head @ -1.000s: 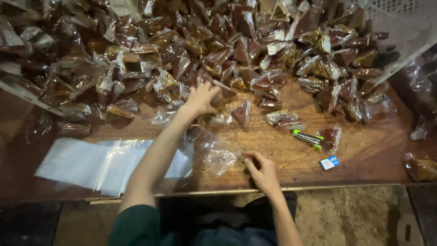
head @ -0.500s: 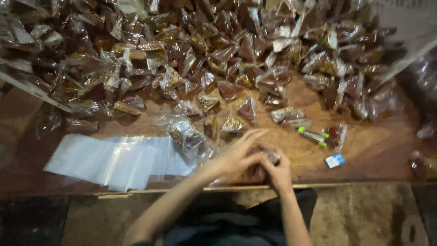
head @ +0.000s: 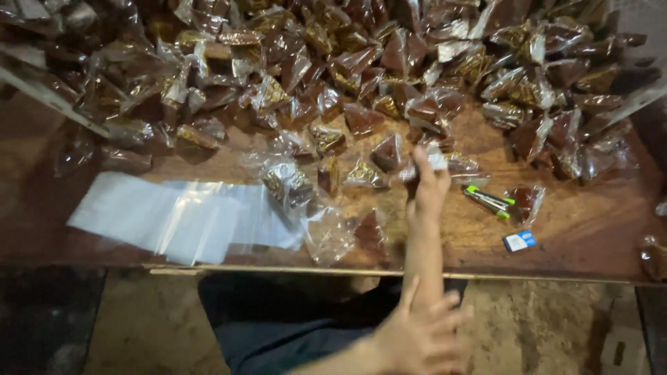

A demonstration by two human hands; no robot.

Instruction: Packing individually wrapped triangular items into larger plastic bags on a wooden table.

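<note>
My right hand (head: 429, 186) reaches forward over the wooden table (head: 590, 236), its fingers closed on a small clear-wrapped brown packet (head: 436, 160) at the near edge of a big pile of such packets (head: 347, 62). My left hand (head: 419, 335) hangs below the table edge beside my right forearm, with its fingers spread and nothing in it. A loose clear bag (head: 332, 235) lies near the edge with a brown triangular packet (head: 370, 232) at its mouth. Another clear bag (head: 286, 182) holds gold-and-brown packets.
A stack of flat empty clear bags (head: 174, 217) lies at the left front of the table. Two green-tipped pens (head: 488, 200) and a small blue-and-white box (head: 520, 241) lie right of my hand. A lone packet (head: 653, 255) sits at the far right.
Both hands were together at the clear bag by the table edge. Now my right hand has gone forward to the pile and my left hand has dropped below the table edge.
</note>
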